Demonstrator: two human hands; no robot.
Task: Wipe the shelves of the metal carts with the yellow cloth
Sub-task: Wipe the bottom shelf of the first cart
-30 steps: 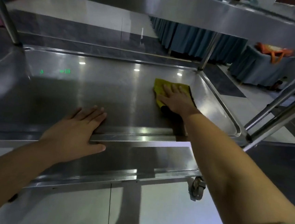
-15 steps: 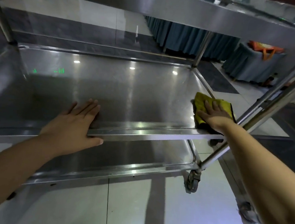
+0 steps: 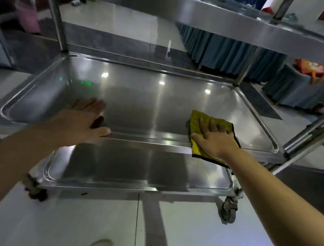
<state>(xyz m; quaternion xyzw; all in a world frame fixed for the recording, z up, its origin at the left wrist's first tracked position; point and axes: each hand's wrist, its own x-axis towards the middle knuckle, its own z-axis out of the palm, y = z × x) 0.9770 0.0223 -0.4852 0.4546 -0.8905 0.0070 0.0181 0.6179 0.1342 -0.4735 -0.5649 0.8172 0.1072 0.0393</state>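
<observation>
A steel cart fills the view, and its middle shelf (image 3: pixel 139 105) lies in front of me. The yellow cloth (image 3: pixel 196 122) sits at the near right part of that shelf and hangs over the front rim. My right hand (image 3: pixel 214 141) presses flat on the cloth with straight fingers. My left hand (image 3: pixel 81 121) rests flat on the shelf's front rim at the left, fingers stretched and slightly blurred. Below is the bottom shelf (image 3: pixel 133 169), and the top shelf (image 3: pixel 186 9) spans overhead.
The cart's caster wheels (image 3: pixel 228 209) stand on a glossy tiled floor. Tables with blue skirting (image 3: pixel 231 56) line the back right, one carrying an orange bag (image 3: pixel 314 71). The cart's handle bars (image 3: pixel 313 132) slant at the right. A pink object (image 3: pixel 27 15) stands far left.
My right hand slid the cloth from the shelf's back right area to its right edge, then back left along the front rim. My left hand stayed on the front rim. The view pulled back.
</observation>
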